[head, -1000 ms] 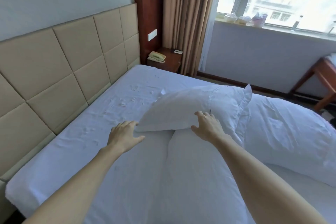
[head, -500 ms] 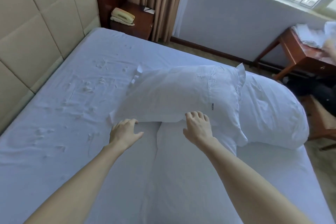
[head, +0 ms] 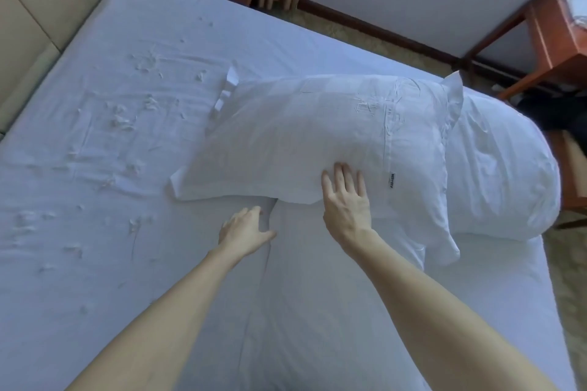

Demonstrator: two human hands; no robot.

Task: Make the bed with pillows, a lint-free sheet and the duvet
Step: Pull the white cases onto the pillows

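Pillow (head: pixel 317 136) is lying crosswise on the bed, puffy, with its flappy hem sticking out all round.

On the right hand (head: pixel 346 203) the fingers are straight and fanned a little, laid flat on the pillow's near edge just beside the small black tag (head: pixel 393 184). Palm is down, and the bare forearm runs back from the pillow toward the lower right.

On the left hand (head: pixel 244 228) the fingers are loosely bent and close together, with the tips just short of the pillow's near hem and the thumb poking out sideways. It's not holding anything. Honestly can't tell if it touches the sheet (head: pixel 79 263) or floats just above it.

A second pillow (head: pixel 317 311) pokes out from under the pillow's near edge. A third one (head: pixel 502 174) sits against its right end. Left of the pillow, the sheet is dotted with white lint bits (head: pixel 124 120).
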